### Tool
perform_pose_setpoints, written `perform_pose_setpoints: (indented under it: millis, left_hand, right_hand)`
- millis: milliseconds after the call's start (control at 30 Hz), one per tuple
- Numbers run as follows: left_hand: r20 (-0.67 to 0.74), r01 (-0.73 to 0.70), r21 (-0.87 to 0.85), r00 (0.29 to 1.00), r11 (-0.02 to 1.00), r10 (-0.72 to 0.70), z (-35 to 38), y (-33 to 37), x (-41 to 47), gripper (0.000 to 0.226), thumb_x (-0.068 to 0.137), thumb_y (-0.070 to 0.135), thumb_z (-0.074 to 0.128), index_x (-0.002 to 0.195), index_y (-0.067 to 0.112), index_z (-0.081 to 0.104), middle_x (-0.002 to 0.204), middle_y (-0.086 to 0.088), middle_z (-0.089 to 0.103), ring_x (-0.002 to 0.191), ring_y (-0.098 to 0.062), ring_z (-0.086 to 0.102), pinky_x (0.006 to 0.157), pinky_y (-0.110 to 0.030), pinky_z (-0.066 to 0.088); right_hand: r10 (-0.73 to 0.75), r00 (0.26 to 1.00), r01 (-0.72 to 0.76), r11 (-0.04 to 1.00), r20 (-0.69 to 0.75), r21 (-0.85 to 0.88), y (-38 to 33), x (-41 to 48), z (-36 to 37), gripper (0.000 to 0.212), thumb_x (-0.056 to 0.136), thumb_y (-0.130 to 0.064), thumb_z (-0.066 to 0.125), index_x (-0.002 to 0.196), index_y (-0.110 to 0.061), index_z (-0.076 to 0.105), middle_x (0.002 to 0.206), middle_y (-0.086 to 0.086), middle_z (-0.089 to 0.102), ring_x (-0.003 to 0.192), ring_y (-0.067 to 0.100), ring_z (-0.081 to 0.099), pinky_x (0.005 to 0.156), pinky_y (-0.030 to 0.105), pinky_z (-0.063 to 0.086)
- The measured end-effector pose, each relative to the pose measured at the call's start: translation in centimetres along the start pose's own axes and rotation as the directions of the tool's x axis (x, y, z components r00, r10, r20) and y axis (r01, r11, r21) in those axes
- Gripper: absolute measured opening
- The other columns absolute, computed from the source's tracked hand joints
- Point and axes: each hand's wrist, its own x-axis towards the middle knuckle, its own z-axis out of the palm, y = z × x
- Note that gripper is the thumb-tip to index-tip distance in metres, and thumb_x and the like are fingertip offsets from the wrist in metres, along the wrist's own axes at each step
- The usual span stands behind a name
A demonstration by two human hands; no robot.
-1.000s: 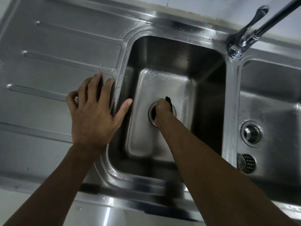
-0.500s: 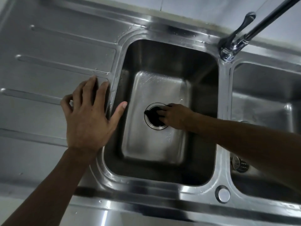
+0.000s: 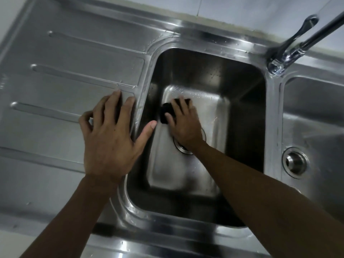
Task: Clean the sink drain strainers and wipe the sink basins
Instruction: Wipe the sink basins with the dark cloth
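I see a stainless steel sink (image 3: pixel 186 226) filling the frame, drainboard (image 3: pixel 65 71) at left, faucet (image 3: pixel 290 53) upper right. My right hand (image 3: pixel 184 123) presses a black scrub pad (image 3: pixel 165 112) onto the centre basin (image 3: pixel 242 108) floor, fingers spread over it, covering the drain (image 3: pixel 183 148). My left hand (image 3: pixel 109 142) lies flat, fingers splayed, on the rim. The second basin (image 3: pixel 316 108) has its strainer (image 3: pixel 295 162) at right.

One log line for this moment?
left hand flat on drainboard | right hand pressing black pad on basin floor
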Motion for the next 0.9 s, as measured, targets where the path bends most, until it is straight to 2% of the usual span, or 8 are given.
perform_pose_setpoints:
  millis: [100,200,400,467,567,700,833,900]
  left_hand:
    - [0.005,0.000,0.013,1.000,1.000,0.000,-0.1,0.1,0.0,0.076,0.101,0.076,0.030,0.151,0.020,0.047,0.160,-0.011,0.040,0.146,-0.033,0.038,0.109,-0.051,0.026]
    - [0.014,0.002,-0.002,1.000,1.000,-0.002,-0.2,0.1,0.0,0.076,0.101,0.076,0.030,0.151,0.020,0.046,0.160,-0.012,0.039,0.146,-0.034,0.037,0.109,-0.053,0.028]
    - [-0.001,0.000,0.007,1.000,1.000,0.000,-0.3,0.2,0.0,0.075,0.101,0.075,0.033,0.150,0.020,0.049,0.159,-0.012,0.042,0.145,-0.034,0.040,0.108,-0.052,0.027]
    - [0.003,0.001,0.011,1.000,1.000,-0.001,-0.3,0.1,0.1,0.076,0.101,0.075,0.034,0.150,0.019,0.049,0.159,-0.012,0.042,0.145,-0.033,0.040,0.109,-0.052,0.027]
    - [0.023,0.004,0.004,1.000,1.000,-0.004,-0.4,0.2,0.1,0.077,0.101,0.076,0.034,0.150,0.019,0.049,0.160,-0.012,0.041,0.146,-0.033,0.038,0.109,-0.053,0.027]
    - [0.056,0.011,-0.004,0.998,1.000,-0.010,-0.8,0.4,0.1,0.079,0.100,0.077,0.031,0.151,0.019,0.048,0.161,-0.013,0.039,0.148,-0.033,0.036,0.110,-0.054,0.027]
    - [0.087,0.017,-0.009,0.996,1.000,-0.016,-1.0,0.5,0.1,0.080,0.099,0.078,0.028,0.152,0.020,0.044,0.162,-0.013,0.037,0.149,-0.032,0.033,0.113,-0.055,0.027]
    - [0.084,0.012,-0.011,0.996,1.000,-0.012,-1.0,0.5,0.2,0.080,0.099,0.078,0.028,0.152,0.020,0.044,0.162,-0.013,0.037,0.149,-0.033,0.033,0.112,-0.055,0.027]
  right_hand:
    - [-0.185,0.982,0.186,0.982,0.028,-0.039,-1.7,0.5,1.6,0.061,0.106,-0.055,0.028,0.158,-0.022,0.030,0.167,0.005,0.027,0.153,0.035,0.024,0.121,0.048,0.030]
    - [-0.239,0.971,0.237,0.964,0.003,-0.123,0.0,0.9,1.4,0.057,0.107,-0.046,0.039,0.157,-0.021,0.034,0.165,0.006,0.031,0.152,0.036,0.028,0.119,0.049,0.036]
    - [-0.028,0.998,0.016,0.982,-0.061,-0.189,3.7,2.4,-0.9,0.055,0.109,-0.041,0.032,0.160,-0.021,0.028,0.169,0.003,0.022,0.155,0.032,0.020,0.123,0.046,0.028]
    - [0.137,0.984,-0.153,0.976,-0.111,-0.154,4.5,0.8,-1.2,0.053,0.109,-0.041,0.032,0.159,-0.023,0.031,0.168,0.004,0.023,0.154,0.032,0.022,0.123,0.043,0.025]
    - [0.429,0.891,-0.438,0.898,-0.148,-0.030,5.6,-1.9,-1.6,0.052,0.109,-0.039,0.035,0.159,-0.023,0.033,0.169,0.004,0.022,0.153,0.034,0.023,0.126,0.039,0.017]
    - [0.444,0.885,-0.453,0.891,-0.144,-0.038,5.6,-2.7,-1.9,0.051,0.109,-0.038,0.034,0.158,-0.022,0.034,0.169,0.003,0.021,0.153,0.033,0.023,0.126,0.039,0.014]
    - [0.580,0.794,-0.568,0.814,-0.183,0.121,2.3,0.1,-1.0,0.051,0.109,-0.037,0.032,0.157,-0.019,0.035,0.169,0.007,0.020,0.155,0.037,0.016,0.126,0.048,0.015]
    - [0.513,0.844,-0.500,0.858,-0.157,0.117,0.4,1.5,-0.3,0.052,0.109,-0.037,0.032,0.158,-0.018,0.032,0.169,0.009,0.019,0.155,0.038,0.014,0.127,0.048,0.014]
